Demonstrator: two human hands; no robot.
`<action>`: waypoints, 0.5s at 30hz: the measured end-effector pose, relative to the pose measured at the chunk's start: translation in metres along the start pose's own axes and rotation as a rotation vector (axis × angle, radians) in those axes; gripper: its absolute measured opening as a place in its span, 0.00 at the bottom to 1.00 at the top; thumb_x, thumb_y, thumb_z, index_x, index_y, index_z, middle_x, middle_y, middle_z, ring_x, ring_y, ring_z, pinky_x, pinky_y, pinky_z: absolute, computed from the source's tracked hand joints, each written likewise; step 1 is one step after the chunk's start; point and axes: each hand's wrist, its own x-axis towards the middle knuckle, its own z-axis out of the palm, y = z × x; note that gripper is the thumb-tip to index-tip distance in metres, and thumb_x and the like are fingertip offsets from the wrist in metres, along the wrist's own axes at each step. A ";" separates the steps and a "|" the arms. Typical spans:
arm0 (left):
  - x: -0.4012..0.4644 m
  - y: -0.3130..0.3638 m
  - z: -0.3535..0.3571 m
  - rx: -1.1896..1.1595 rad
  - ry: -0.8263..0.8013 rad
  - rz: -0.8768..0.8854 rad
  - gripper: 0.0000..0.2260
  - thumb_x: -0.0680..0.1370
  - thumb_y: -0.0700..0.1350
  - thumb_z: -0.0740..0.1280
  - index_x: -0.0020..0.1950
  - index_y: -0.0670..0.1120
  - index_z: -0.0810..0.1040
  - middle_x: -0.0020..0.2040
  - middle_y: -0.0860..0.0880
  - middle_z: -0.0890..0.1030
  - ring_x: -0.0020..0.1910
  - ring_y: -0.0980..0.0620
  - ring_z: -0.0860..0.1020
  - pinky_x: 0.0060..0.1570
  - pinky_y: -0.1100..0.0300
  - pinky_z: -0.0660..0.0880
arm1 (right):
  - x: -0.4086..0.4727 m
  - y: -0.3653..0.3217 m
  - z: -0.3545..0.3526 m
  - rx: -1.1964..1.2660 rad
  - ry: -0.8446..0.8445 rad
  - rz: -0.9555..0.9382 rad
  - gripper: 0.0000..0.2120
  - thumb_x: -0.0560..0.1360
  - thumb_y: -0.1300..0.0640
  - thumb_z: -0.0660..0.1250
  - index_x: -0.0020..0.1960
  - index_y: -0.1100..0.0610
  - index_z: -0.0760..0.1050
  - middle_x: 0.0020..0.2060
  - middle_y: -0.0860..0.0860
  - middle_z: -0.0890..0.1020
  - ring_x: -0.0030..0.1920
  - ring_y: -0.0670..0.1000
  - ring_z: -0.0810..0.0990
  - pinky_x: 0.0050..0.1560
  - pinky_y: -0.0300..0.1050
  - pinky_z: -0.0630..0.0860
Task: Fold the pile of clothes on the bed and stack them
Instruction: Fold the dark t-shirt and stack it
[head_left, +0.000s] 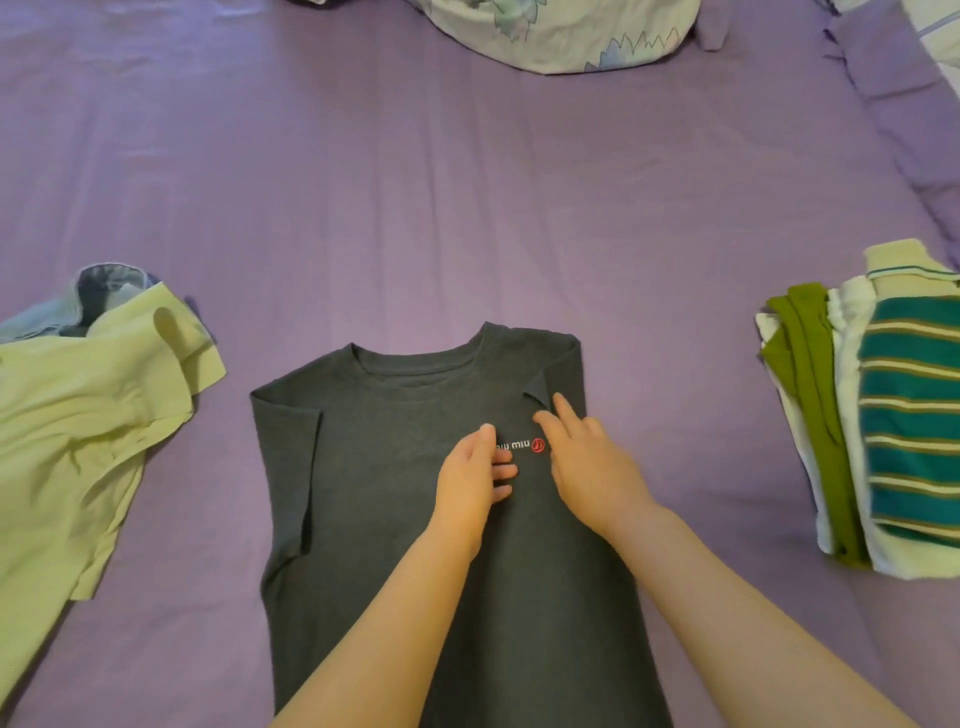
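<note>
Unfolded pale-green shirt (78, 431) waits left on bed (415, 208). Centre: grey T-shirt (395, 467), sleeves tucked in; left hand (470, 473) and right hand (587, 462) flat, fingers straight, smoothing the fold. Folded stack (878, 415) right.

The dark grey cotton T-shirt (395, 493) lies flat in the middle of the purple bed sheet (415, 208), its collar pointing away from the person. Both sleeves are folded in over the body. The left hand (470, 478) and the right hand (587, 462) rest side by side on its chest. To the left lies the loose pale yellow shirt (78, 426), partly over a light blue denim garment (98, 296). To the right stands the stack of folded clothes (878, 415). Behind, at the far edge, lies a white floral duvet (550, 31).
</note>
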 end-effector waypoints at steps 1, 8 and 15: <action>-0.005 -0.005 -0.006 0.026 -0.009 0.009 0.13 0.82 0.48 0.58 0.65 0.47 0.73 0.48 0.49 0.79 0.45 0.54 0.79 0.48 0.57 0.78 | -0.002 -0.005 0.001 -0.055 0.016 -0.021 0.30 0.78 0.63 0.58 0.76 0.49 0.50 0.77 0.52 0.49 0.66 0.55 0.65 0.51 0.47 0.73; -0.035 -0.034 -0.053 0.118 -0.005 -0.015 0.19 0.82 0.43 0.60 0.73 0.49 0.65 0.51 0.52 0.78 0.48 0.55 0.78 0.44 0.63 0.78 | -0.029 -0.032 0.017 -0.187 -0.059 -0.123 0.34 0.78 0.62 0.59 0.78 0.50 0.47 0.77 0.52 0.51 0.71 0.56 0.59 0.61 0.49 0.69; -0.081 -0.082 -0.102 0.367 0.026 0.035 0.19 0.82 0.43 0.60 0.73 0.48 0.66 0.48 0.52 0.77 0.46 0.56 0.78 0.49 0.60 0.77 | -0.115 -0.059 0.039 -0.118 -0.088 -0.156 0.26 0.80 0.58 0.57 0.76 0.50 0.56 0.75 0.50 0.60 0.75 0.51 0.56 0.73 0.49 0.56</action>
